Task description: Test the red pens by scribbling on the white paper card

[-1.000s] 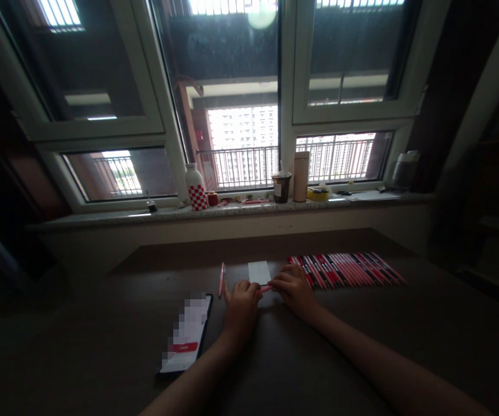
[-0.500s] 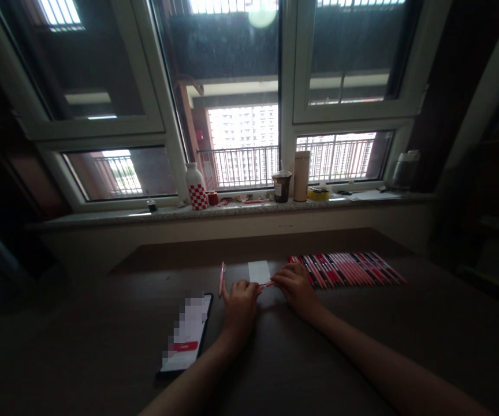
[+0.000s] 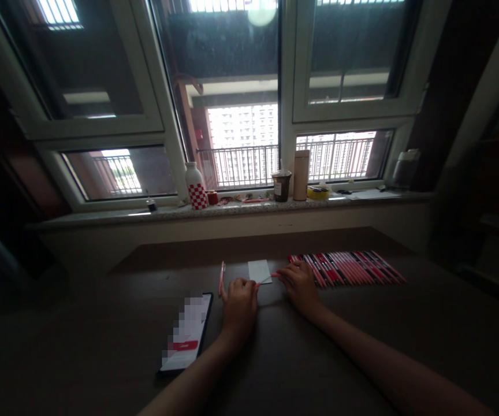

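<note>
My left hand [image 3: 238, 306] is closed on one pink end of a slim pen [image 3: 258, 284]. My right hand [image 3: 299, 283] pinches a second pink pen part [image 3: 275, 275]. A thin pale rod [image 3: 265, 279] spans the short gap between the two parts; which part it belongs to I cannot tell. Just behind the hands lies a small white paper [image 3: 259, 270]. Another pink pen [image 3: 222, 277] lies on the table beside my left fingers. To the right, a row of pink, red and black pens [image 3: 349, 269] lies side by side, its near left end partly behind my right hand.
A phone [image 3: 189, 326] with a lit screen lies left of my left forearm on the dark table [image 3: 102, 335]. Along the windowsill stand a red-checked white bottle [image 3: 196, 188], a dark cup [image 3: 281, 188], a tan flask [image 3: 301, 176] and a yellow tape roll [image 3: 317, 192].
My right hand has drawn slightly right and up, away from my left. The pink parts are farther apart, and the thin rod now shows between them.
</note>
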Demonstrator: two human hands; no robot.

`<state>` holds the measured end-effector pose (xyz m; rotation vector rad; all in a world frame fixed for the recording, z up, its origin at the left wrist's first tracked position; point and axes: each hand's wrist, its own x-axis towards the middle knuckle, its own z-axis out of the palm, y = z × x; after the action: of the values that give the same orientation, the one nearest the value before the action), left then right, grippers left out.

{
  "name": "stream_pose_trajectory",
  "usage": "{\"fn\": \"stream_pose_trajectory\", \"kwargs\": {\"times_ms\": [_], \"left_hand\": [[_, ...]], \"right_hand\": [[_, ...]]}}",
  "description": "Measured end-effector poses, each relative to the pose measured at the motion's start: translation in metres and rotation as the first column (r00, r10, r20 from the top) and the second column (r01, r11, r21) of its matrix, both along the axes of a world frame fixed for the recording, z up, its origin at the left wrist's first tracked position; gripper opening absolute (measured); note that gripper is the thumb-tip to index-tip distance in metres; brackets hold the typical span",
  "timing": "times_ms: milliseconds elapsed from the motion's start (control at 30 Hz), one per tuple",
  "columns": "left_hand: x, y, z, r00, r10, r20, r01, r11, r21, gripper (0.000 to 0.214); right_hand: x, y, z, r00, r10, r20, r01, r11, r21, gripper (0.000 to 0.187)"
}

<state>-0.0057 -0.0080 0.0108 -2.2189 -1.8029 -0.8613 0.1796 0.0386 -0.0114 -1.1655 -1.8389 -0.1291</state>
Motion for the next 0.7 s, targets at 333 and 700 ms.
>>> {"fn": "stream_pose_trajectory", "kwargs": {"times_ms": [333, 700], "left_hand": [[-0.0006, 0.0029, -0.0024, 1.000, -0.007, 0.004, 0.007, 0.999, -0.041, 0.024], [-0.0032, 0.0031, -0.0030, 0.999, -0.005, 0.031, 0.006, 0.999, -0.036, 0.025]], "right_hand": [[0.0005, 0.0013, -0.0019, 0.999, -0.018, 0.028, 0.019, 1.000, -0.015, 0.013], [0.0006, -0.0011, 0.0006, 0.999, -0.037, 0.018, 0.037, 0.999, -0.004, 0.017]]}}
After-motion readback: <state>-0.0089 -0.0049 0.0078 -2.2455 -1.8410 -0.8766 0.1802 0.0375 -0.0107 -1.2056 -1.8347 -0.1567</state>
